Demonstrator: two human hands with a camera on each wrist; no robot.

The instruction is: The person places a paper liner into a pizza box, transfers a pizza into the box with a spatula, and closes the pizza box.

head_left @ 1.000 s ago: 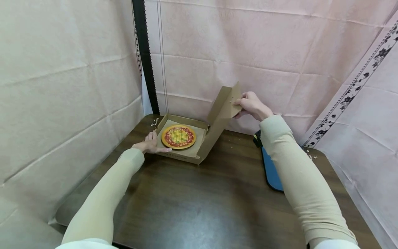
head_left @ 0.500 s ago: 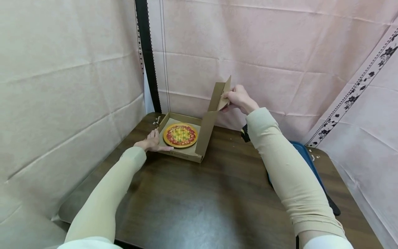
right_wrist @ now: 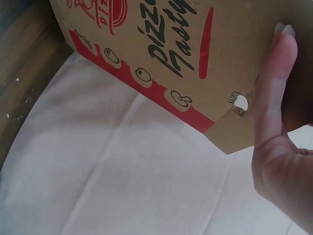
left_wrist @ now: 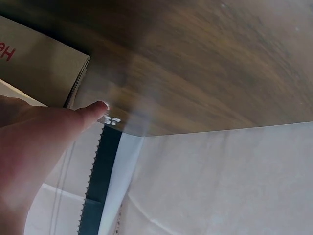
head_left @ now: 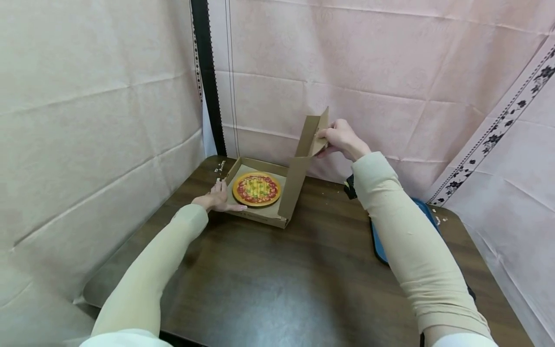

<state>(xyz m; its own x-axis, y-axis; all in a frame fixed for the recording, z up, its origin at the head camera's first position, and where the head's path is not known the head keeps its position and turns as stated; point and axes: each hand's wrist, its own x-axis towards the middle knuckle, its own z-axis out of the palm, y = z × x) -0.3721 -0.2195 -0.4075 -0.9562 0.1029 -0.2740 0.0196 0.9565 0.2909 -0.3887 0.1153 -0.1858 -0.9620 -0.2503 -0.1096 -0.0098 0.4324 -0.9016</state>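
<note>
An open cardboard pizza box (head_left: 260,218) stands at the back left of the table, a round toy-like pizza (head_left: 256,189) with a yellow rim lying on its paper liner. My left hand (head_left: 219,197) rests at the box's front left corner, fingers straight, thumb along the front wall. In the left wrist view a finger (left_wrist: 90,113) extends past the box side (left_wrist: 41,61). My right hand (head_left: 342,139) pinches the front flap of the raised lid (head_left: 296,180), which stands steeply on the box's right side. Red and black print covers the lid's outside (right_wrist: 161,54) in the right wrist view.
A blue tray (head_left: 380,246) with a dark rim lies on the right of the brown table (head_left: 260,284), partly behind my right sleeve. Beside it is a small black object (head_left: 349,187). Pale curtains (head_left: 368,58) enclose the table's back and sides.
The right hand has tipped the lid up from a wider slant to a steeper one, then eased it slightly back right. The left hand keeps its place on the box. The view has shifted a little.
</note>
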